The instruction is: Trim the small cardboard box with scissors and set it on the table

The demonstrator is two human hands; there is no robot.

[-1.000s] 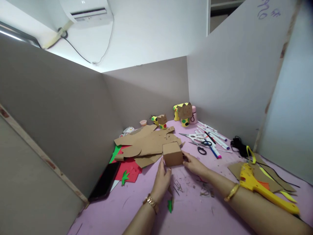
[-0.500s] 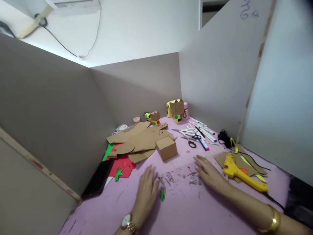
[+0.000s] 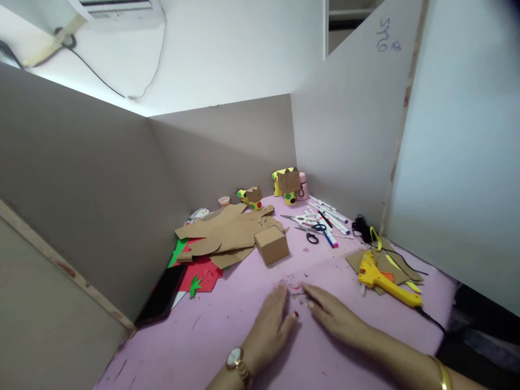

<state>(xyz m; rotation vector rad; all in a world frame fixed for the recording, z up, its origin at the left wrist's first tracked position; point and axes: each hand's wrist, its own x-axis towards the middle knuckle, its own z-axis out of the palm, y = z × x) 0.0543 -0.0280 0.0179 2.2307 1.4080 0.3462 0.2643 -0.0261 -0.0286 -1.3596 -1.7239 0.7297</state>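
Note:
My left hand lies low on the pink tabletop, fingers stretched forward and thumb out to the side. Opposite it, my right hand rests with its fingers extended toward the left one, a narrow gap between them. Small scraps, dark bits with a touch of red, lie in that gap; others may be hidden under the palms. Neither hand appears to grip anything. Just beyond the fingers stands a small brown cardboard box.
Cut cardboard and red sheets lie left, beside a black phone or tablet. Scissors and markers lie behind. A yellow glue gun is at right. Decorated yellow figures stand at the back.
Both hands have come closer together, the left moving right and the right moving left. The scraps spread between them have been gathered into the narrow gap or under the hands.

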